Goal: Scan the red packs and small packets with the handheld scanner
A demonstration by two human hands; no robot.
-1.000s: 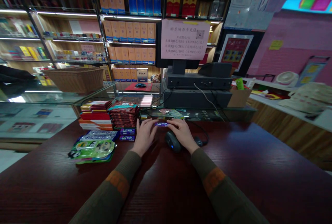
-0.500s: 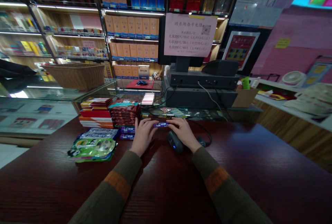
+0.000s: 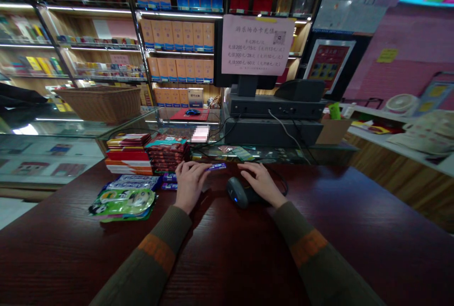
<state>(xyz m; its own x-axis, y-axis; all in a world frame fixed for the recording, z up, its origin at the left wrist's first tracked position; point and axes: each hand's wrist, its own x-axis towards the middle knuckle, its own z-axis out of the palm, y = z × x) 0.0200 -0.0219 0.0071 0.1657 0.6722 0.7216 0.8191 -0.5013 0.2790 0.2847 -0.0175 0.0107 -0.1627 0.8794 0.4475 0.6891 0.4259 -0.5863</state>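
My left hand (image 3: 190, 184) pinches one end of a small purple stick-shaped candy pack (image 3: 217, 166), whose free end points right. Fingers stretched, my right hand (image 3: 261, 182) hovers by a dark handheld barcode scanner (image 3: 237, 193) with a blue light; it holds nothing, and its palm hides part of the scanner's handle. Similar purple packs (image 3: 169, 186) lie just left of my left hand. Beyond them rises a stack of reddish-brown packets (image 3: 166, 152). Further left are red and orange boxes (image 3: 128, 157), blue-and-silver packets (image 3: 133, 182) and a green panda-printed package (image 3: 124, 202).
The dark wooden table (image 3: 220, 258) meets a glass counter at the back. A register with a monitor bearing a pink sign (image 3: 255, 43) stands there. To the left sits a wicker basket (image 3: 102, 102), to the right a cardboard box (image 3: 335, 131). Stocked shelves line the wall.
My right hand has let go of the purple candy pack and moved right, its fingers opening. The pack stays in my left hand.
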